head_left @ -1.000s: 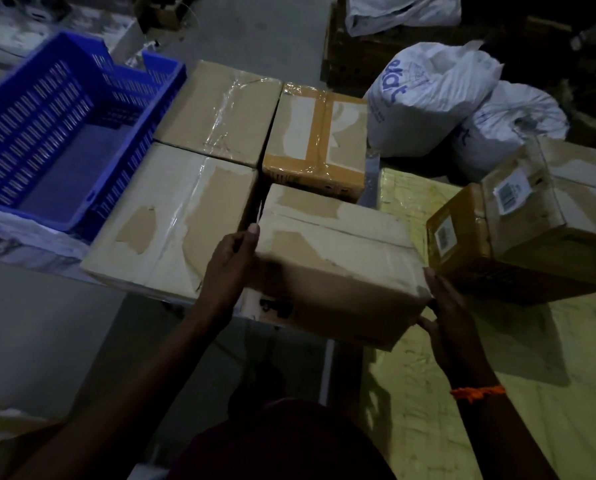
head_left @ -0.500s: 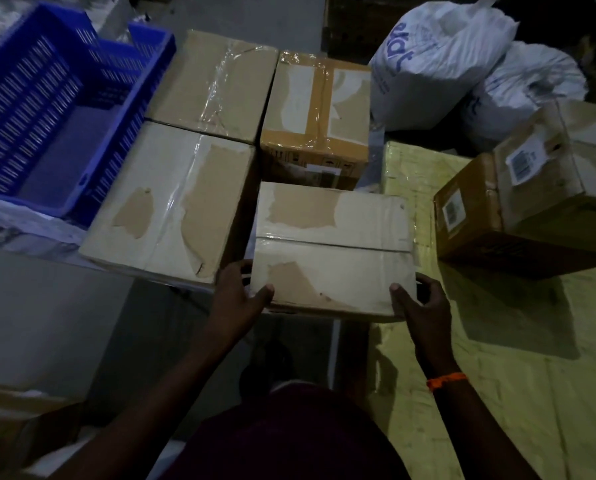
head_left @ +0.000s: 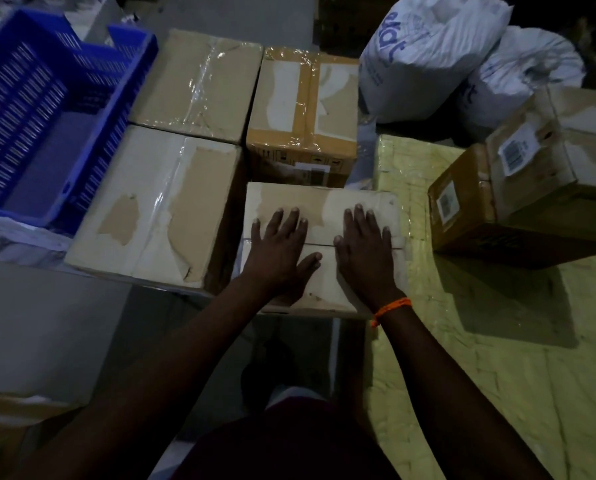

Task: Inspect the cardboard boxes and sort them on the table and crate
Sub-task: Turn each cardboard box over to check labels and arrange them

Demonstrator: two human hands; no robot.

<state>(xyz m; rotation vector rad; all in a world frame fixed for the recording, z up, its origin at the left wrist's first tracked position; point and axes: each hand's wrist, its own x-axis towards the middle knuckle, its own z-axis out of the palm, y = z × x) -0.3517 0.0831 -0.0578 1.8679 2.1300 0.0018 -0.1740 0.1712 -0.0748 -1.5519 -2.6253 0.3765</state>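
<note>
Left hand (head_left: 279,247) and right hand (head_left: 365,251) are lying flat with fingers straight, gripping nothing, pressing on top of the small cardboard box (head_left: 324,206). This box is sitting between the large taped box (head_left: 151,209) and the yellow bench (head_left: 497,358). The blue crate (head_left: 23,109) is standing farther left.

A single wide-angle camera on the person's head looks forward and steeply down, close above the nearest cardboard box (head_left: 324,199) and the desk (head_left: 497,358).
</note>
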